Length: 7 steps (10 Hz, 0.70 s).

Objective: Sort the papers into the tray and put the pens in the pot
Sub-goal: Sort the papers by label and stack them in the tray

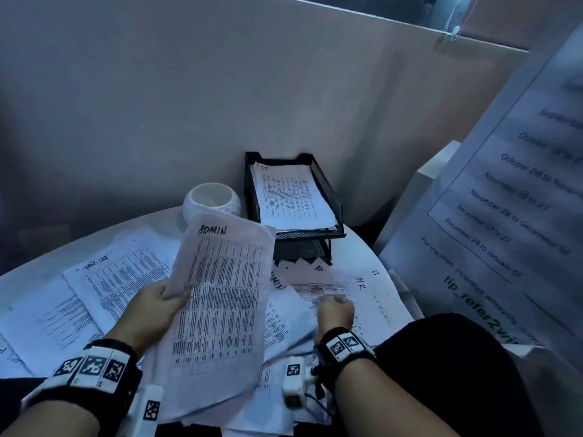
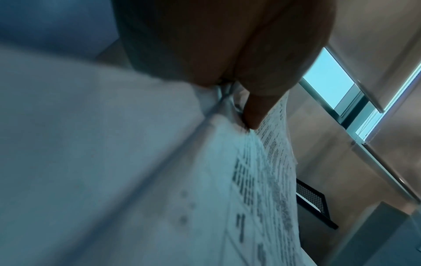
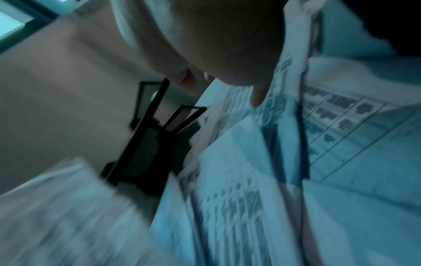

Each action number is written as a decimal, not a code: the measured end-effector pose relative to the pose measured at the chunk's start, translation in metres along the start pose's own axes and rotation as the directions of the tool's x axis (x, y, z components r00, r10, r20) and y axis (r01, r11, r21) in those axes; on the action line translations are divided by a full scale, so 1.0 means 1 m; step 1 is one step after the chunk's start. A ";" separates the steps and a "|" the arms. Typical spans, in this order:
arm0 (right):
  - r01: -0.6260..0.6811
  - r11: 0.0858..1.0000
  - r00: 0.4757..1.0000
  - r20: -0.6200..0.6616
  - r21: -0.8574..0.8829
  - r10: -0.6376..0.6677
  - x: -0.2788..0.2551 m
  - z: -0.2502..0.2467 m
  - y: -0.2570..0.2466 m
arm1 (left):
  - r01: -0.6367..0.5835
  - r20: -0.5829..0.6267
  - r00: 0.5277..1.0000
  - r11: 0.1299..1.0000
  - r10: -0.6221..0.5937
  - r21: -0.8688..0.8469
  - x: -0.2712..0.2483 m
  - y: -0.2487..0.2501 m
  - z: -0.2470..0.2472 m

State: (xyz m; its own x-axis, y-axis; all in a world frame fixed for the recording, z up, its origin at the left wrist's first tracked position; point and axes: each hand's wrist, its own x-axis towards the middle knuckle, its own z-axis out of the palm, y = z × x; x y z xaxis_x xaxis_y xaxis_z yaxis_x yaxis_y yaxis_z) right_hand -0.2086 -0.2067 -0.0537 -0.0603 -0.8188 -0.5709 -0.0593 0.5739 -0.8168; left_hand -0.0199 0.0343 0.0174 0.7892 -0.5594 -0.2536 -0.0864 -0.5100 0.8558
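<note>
My left hand [image 1: 154, 305] pinches the floppy ADMIN sheets [image 1: 220, 298] at their edge; right hand [image 1: 336, 310], loosely curled I think, touches papers [image 1: 331, 288] beneath it.

I wear a black fabric band with white square-coded marker blocks on my left wrist [image 1: 91, 367] and right wrist [image 1: 344, 343], each carrying a white camera module underneath.
</note>
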 end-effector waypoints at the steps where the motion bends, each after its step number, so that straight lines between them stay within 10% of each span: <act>1: -0.078 0.967 0.979 -0.162 0.242 0.120 0.030 -0.024 0.002 | 0.015 -0.040 0.999 0.999 -0.014 0.034 0.003 -0.002 -0.003; 2: -0.118 0.897 0.960 -0.183 0.427 0.213 0.031 -0.036 -0.010 | 0.006 -0.048 0.999 0.999 -0.004 0.035 0.003 -0.001 -0.003; 4: -0.104 0.978 0.989 -0.127 -0.180 0.081 0.053 -0.047 0.011 | 0.010 -0.020 1.000 0.999 -0.009 0.053 0.002 -0.006 -0.005; 6: -0.103 0.758 0.987 -0.163 -0.644 -0.004 0.045 -0.046 0.004 | 0.024 -0.027 0.999 0.998 -0.022 0.051 -0.001 -0.004 -0.007; 7: -0.105 0.799 0.992 -0.120 -0.593 0.041 0.048 -0.046 0.011 | 0.017 -0.020 1.000 0.998 -0.016 0.054 -0.002 -0.002 -0.004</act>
State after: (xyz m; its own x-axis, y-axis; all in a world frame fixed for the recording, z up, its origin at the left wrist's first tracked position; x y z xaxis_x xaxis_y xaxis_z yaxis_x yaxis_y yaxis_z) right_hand -0.2581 -0.2390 -0.0869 -0.1820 -0.7867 -0.5899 -0.6316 0.5533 -0.5430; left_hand -0.0183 0.0391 0.0182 0.8022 -0.5383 -0.2583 -0.1056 -0.5538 0.8259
